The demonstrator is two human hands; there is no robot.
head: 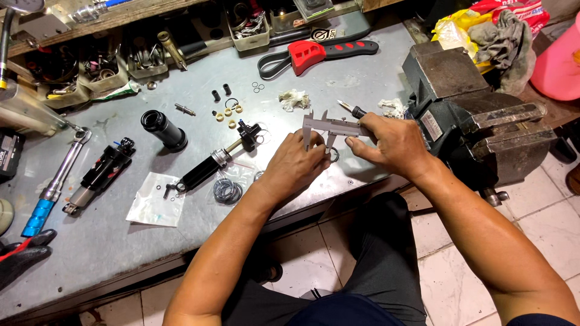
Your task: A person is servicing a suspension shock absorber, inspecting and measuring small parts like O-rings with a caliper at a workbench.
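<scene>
**Caliper on a small ring at the workbench's front edge**

Toward the left edge of the grey workbench (109, 241) lies a blue-handled wrench (53, 187), with a black shock body (99, 175) just beside it. A clear plastic bag (154, 205) sits nearer the front edge, and a long black damper shaft (211, 164) lies slantwise past it, a bundle of O-rings (227, 191) close by. Behind these, a black cylinder (164, 130) rests on its side.

Near the middle of the front edge, the left hand (296, 166) pinches a small dark ring (333, 154) with its fingertips. The right hand (393, 145) grips a metal vernier caliper (329, 127), its measuring legs pointing down at the ring; whether they touch it I cannot tell.

A red-and-black strap wrench (314, 53) lies toward the back edge. A dark bench vise (477, 121) stands at the right edge.
</scene>
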